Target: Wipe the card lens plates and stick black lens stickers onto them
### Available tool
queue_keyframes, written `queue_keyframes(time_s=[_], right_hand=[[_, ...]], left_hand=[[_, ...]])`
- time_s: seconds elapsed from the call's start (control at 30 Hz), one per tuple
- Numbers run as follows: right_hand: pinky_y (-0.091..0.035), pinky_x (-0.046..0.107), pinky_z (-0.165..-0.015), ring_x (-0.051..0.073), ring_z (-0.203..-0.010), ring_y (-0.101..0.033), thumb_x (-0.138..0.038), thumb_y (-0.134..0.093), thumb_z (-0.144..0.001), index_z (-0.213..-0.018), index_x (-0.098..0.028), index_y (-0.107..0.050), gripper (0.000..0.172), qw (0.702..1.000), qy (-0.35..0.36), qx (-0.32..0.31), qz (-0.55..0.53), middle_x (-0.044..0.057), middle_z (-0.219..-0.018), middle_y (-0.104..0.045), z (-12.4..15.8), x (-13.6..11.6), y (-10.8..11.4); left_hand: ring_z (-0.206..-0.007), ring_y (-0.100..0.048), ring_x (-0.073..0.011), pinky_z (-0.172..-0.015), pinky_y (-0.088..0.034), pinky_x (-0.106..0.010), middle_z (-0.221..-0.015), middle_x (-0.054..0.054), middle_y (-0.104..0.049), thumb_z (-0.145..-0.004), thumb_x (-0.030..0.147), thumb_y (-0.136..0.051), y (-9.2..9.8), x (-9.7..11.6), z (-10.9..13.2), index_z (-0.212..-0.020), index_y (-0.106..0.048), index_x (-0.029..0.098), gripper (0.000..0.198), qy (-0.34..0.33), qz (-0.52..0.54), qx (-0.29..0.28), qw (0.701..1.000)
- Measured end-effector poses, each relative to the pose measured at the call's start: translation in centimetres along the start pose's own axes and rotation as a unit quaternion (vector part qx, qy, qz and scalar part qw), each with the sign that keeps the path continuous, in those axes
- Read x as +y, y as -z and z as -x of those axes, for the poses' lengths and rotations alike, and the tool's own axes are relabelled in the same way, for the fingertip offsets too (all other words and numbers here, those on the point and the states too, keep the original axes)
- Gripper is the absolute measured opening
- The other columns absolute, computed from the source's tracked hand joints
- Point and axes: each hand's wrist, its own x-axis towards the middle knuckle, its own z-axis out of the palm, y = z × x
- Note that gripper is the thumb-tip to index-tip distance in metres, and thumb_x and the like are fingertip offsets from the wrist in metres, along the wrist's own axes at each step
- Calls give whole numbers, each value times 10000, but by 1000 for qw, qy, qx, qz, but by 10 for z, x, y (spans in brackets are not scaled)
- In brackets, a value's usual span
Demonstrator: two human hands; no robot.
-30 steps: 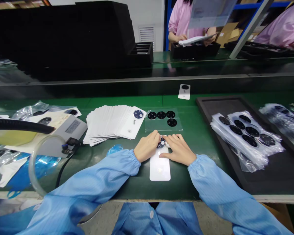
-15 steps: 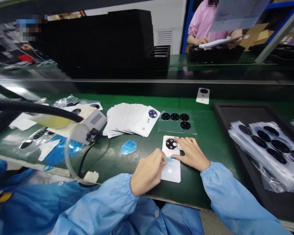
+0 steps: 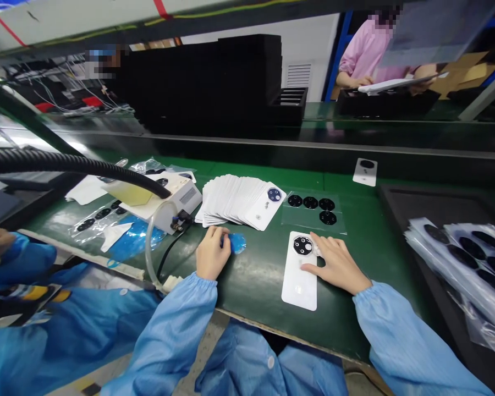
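My left hand (image 3: 213, 254) is curled on the green bench, thumb and forefinger together at the edge of a piece of blue film (image 3: 238, 243). What lies between those fingertips is mostly hidden. My right hand (image 3: 337, 264) rests with fingers stretched and thumb apart on a white phone back cover (image 3: 297, 283). Near the cover's top is a black round camera plate (image 3: 302, 246) with several holes. A small white bit (image 3: 316, 251), which I cannot make out, shows under my right fingertips.
Fanned white covers (image 3: 235, 201) lie behind my left hand. A clear sheet (image 3: 299, 218) bears several black discs. One cover (image 3: 365, 172) lies far right, near a dark tray (image 3: 400, 203) with bagged discs. At left are a white device (image 3: 180, 204) and black hose (image 3: 86, 163). Co-workers are nearby.
My left hand has moved left, off the phone back cover to the blue film on the bench. The bit of blue at the cover's middle is gone. My right hand stays on the cover.
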Motion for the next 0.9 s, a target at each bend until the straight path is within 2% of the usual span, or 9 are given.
queue_keyframes(time_s=[0.1,0.17,0.3,0.47,0.53,0.63,0.7,0.77,0.9], right_hand=[[-367,418,-845,291,-958,-500,-647,-548,-752,-1332,-194,-392,752,1000,-4,-3,-12,110,-1053,-592,-2,0,2],[-376,403,-834,288,-960,-501,-621,-621,-703,-1276,-196,-424,740,1000,-9,-2,-24,101,-1047,-589,-3,-1,2],[-387,391,-826,289,-972,-493,-573,-731,-602,-1164,-185,-445,739,998,-23,13,-50,100,-1065,-569,-2,-1,3],[-380,424,-867,284,-990,-485,-570,-750,-582,-1129,-210,-444,722,994,-30,33,-98,87,-1116,-544,6,-1,6],[-387,436,-865,286,-984,-485,-567,-767,-556,-1105,-229,-462,713,990,-36,38,-129,70,-1098,-550,9,-1,6],[-412,428,-859,282,-999,-495,-532,-780,-553,-1096,-261,-485,674,978,-47,48,-195,47,-1100,-554,11,-2,4],[-438,404,-848,258,-986,-524,-511,-743,-618,-1143,-276,-469,637,964,-57,63,-252,43,-1111,-548,11,-1,3],[-467,382,-803,227,-900,-561,-517,-658,-715,-1189,-267,-438,579,942,-78,92,-314,45,-1028,-554,11,1,4],[-494,365,-660,179,-657,-551,-529,-393,-879,-1117,-238,-463,383,874,-138,151,-440,-13,-717,-461,6,6,12]], left_hand=[[-801,-563,-151,-747,-484,-344,-979,-47,-580,-927,255,-469,2,13,-1,-1002,-579,153,168,-8,49,16,999],[-864,-574,-163,-749,-493,-331,-1002,-59,-578,-942,242,-426,-3,27,1,-1022,-571,155,187,-30,99,-9,995],[-1033,-581,-181,-893,-489,-343,-1106,-74,-603,-901,266,-510,-27,67,9,-1136,-544,199,247,-104,210,-147,961],[-1328,-367,-249,-1126,-278,-444,-1363,-104,-462,-797,248,-656,-50,100,11,-1026,-589,196,244,-113,324,-267,900],[-1254,-455,-254,-1066,-362,-470,-1302,-110,-508,-803,246,-658,-54,106,13,-1032,-574,173,255,-74,374,-302,874],[-883,-647,-180,-763,-559,-376,-1073,-80,-630,-885,279,-570,-59,115,19,-1146,-529,150,294,9,445,-360,820],[-710,-653,-141,-620,-563,-306,-965,-61,-662,-913,285,-528,-54,118,25,-1230,-484,164,341,69,485,-372,789],[-707,-670,-161,-610,-562,-302,-931,-67,-691,-899,267,-546,-37,116,33,-1259,-467,189,376,124,519,-349,770],[-771,-701,-230,-638,-559,-315,-982,-92,-725,-835,317,-620,31,88,65,-1242,-520,217,430,238,563,-227,758]])
